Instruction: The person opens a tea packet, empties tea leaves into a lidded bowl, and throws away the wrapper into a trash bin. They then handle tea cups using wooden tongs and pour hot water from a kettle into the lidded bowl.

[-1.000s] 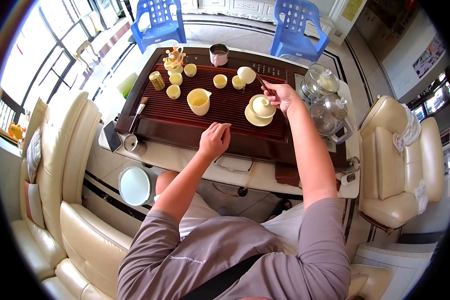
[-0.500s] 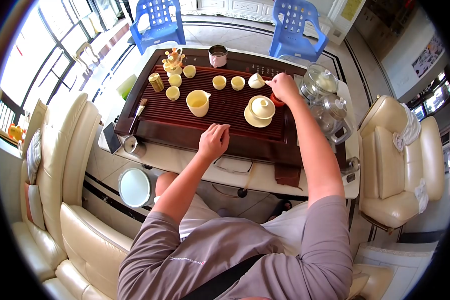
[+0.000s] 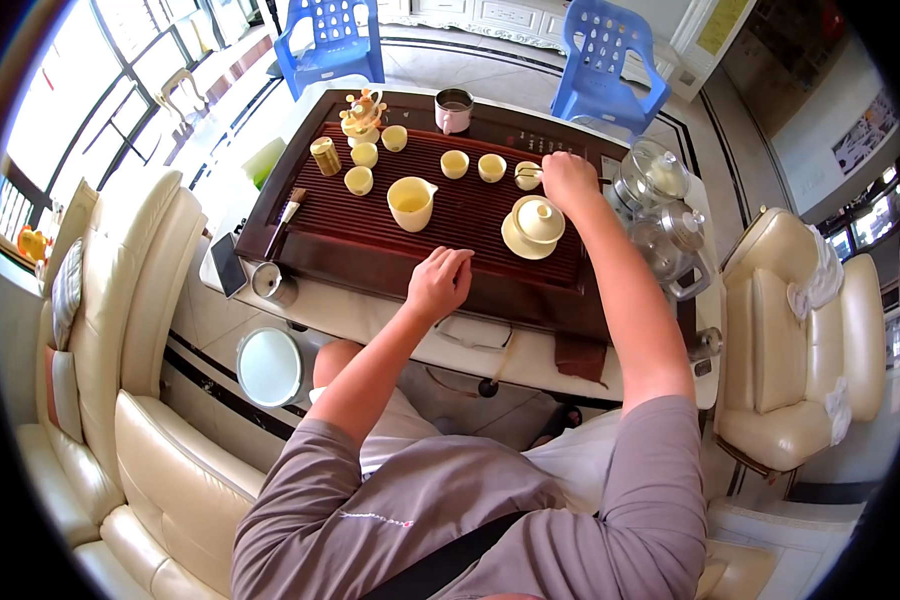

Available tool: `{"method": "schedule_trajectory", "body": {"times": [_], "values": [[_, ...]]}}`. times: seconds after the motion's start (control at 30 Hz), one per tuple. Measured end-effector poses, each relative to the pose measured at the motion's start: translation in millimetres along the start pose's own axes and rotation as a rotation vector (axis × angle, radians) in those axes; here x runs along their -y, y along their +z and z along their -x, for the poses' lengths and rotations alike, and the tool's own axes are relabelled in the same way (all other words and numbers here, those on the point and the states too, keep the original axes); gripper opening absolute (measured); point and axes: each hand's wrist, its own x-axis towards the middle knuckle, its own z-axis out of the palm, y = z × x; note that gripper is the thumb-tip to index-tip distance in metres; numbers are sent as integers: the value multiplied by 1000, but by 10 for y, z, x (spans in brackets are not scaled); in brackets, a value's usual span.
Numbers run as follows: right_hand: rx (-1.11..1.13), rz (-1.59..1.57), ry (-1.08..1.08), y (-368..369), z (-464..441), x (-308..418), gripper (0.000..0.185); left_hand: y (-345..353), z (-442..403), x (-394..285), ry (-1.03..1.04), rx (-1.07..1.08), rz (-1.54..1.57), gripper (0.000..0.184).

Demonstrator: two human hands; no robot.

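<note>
My right hand (image 3: 570, 181) is closed around what look like tea tongs (image 3: 605, 181), mostly hidden by the fingers. The tongs' thin tips reach a small pale-yellow teacup (image 3: 528, 180), which stands about upright at the right of the slatted tea tray (image 3: 460, 222). Just below that hand is a lidded gaiwan (image 3: 536, 222) on its saucer. My left hand (image 3: 440, 283) rests by the tray's front edge, fingers curled together, with nothing visible in them. Beyond it stands a fairness pitcher (image 3: 411, 204) with yellowish liquid. Two more teacups, a middle one (image 3: 491, 168) and a left one (image 3: 454, 164), stand in line with the gripped cup.
Several cups and a figurine (image 3: 361, 113) are at the tray's left, with a gold canister (image 3: 325, 156) and a brush (image 3: 292, 206). A pink-white mug (image 3: 454, 110) stands behind. Glass kettles, one nearer (image 3: 665, 242), flank the right. A phone (image 3: 227, 265) lies left.
The cup at my right hand has gone from tilted to about upright, and that hand has shifted slightly. A red thing seen under the hand before is now hidden. The camera view has shifted slightly.
</note>
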Motion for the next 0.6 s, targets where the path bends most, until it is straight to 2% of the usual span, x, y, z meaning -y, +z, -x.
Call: {"method": "schedule_trajectory", "body": {"times": [0.13,0.4,0.43,0.6], "values": [[-125,-19,-80,-96,0,163,19,-33,-9,-26,0,18,3,17],[-70,121,-213,275,-209,423,23,-40,-28,-42,-5,11,-5,17],[-138,129,-249,291,-201,414,24,-29,-30,-32,-2,4,-8,17],[-170,70,-291,212,-189,433,23,-28,-18,-23,-6,15,-13,18]]}}
